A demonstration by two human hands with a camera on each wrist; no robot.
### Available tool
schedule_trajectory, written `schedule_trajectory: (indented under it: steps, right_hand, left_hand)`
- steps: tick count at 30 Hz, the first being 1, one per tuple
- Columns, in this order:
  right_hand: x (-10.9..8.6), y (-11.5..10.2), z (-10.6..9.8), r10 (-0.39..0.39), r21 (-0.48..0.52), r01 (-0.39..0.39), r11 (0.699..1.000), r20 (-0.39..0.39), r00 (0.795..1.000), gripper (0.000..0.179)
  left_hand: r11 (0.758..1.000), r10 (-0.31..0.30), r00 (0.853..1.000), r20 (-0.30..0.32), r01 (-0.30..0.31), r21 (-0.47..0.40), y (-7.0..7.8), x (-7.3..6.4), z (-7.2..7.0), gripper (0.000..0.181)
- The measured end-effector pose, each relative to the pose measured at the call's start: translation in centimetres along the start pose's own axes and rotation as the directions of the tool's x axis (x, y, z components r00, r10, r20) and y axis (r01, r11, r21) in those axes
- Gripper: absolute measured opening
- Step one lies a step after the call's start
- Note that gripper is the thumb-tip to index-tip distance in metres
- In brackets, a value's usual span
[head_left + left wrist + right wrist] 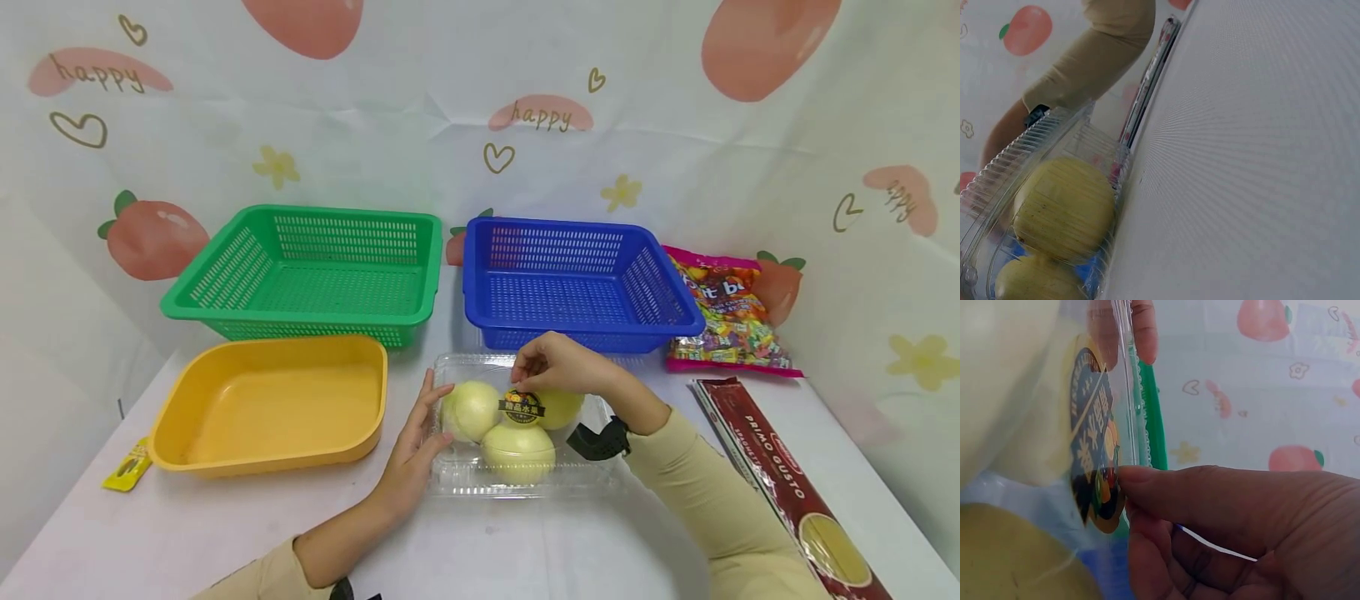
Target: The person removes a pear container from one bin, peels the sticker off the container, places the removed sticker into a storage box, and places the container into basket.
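Observation:
A clear plastic clamshell box (pixel 465 482) sits at the table's front middle, with pale yellow round fruits (pixel 519 450) inside. On its lid is a dark round fruit sticker (pixel 522 407) with gold lettering. My right hand (pixel 558 364) is over the lid, fingers curled, with thumb and forefinger at the sticker's far edge. In the right wrist view, the thumb tip lies on the edge of the sticker (pixel 1094 437). My left hand (pixel 411 450) rests along the box's left side, fingers straight and thumb at the lid. The left wrist view shows the fruit (pixel 1066 209) through the box wall.
Behind the box stand a green basket (pixel 300 318) and a blue basket (pixel 585 329). A yellow tub (pixel 270 417) is at left, beside a small yellow packet (pixel 129 468). At right lie a candy bag (pixel 731 312) and a red spaghetti pack (pixel 787 483).

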State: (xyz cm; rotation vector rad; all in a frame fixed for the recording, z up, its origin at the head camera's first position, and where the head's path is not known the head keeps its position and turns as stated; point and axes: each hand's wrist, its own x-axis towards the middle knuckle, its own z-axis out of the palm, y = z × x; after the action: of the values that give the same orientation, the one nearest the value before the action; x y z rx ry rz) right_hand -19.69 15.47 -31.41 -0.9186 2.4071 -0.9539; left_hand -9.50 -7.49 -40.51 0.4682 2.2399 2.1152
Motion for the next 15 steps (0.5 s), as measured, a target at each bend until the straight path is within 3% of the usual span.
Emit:
schedule_trajectory:
  steps: [15]
  right_hand:
    - [0.04, -0.2, 0.25, 0.004, -0.019, -0.004, 1.0, 0.02, 1.0, 0.004]
  left_hand:
    - [1.0, 0.006, 1.0, -0.002, -0.006, 0.008, 0.08, 0.01, -0.01, 0.051]
